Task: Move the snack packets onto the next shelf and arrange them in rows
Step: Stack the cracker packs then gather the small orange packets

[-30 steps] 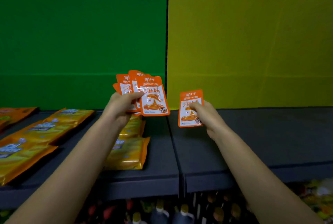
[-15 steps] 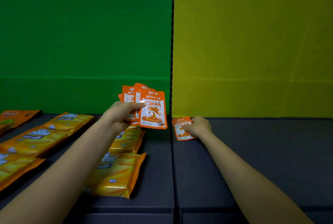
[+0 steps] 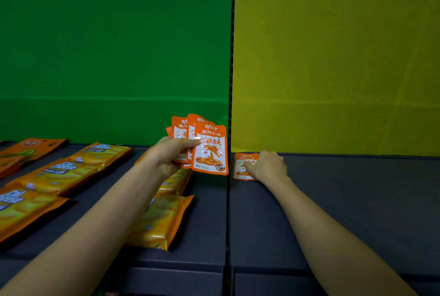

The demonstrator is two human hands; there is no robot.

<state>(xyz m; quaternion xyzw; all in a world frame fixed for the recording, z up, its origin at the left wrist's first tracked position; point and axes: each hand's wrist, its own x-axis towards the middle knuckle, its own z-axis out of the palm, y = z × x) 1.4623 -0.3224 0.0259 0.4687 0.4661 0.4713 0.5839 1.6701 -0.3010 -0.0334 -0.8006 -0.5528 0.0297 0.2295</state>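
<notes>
The left hand (image 3: 171, 155) is pinched around a fan of small orange snack packets (image 3: 202, 145), thumb across the front and fingers behind. At least 4 show, spread like playing cards and held upright, above the left shelf (image 3: 207, 224) and close to the divider. Fanned that way, I'd guess, so that a single packet can be peeled off the front without the rest slipping.

Across the divider, the right hand (image 3: 266, 166) lies palm down with its fingers pressing on 1 orange packet (image 3: 241, 167), which lies flat on the right shelf (image 3: 357, 200). Whether the fingers are pinching its edge or only pressing it flat, I cannot tell. The packet sits in the far left corner of that shelf, up against the yellow back panel (image 3: 333, 57). From the fan it lies at about 4 o'clock. Starting in the corner makes sense: it gives a square edge to build the first row from, running toward 3 o'clock.

The rest of the right shelf is bare, so the job looks barely started. On the left shelf, under and to 9 o'clock of the left arm, long yellow cheese-snack bags (image 3: 71, 169) lie in slanted lines before the green back panel (image 3: 107, 46).
</notes>
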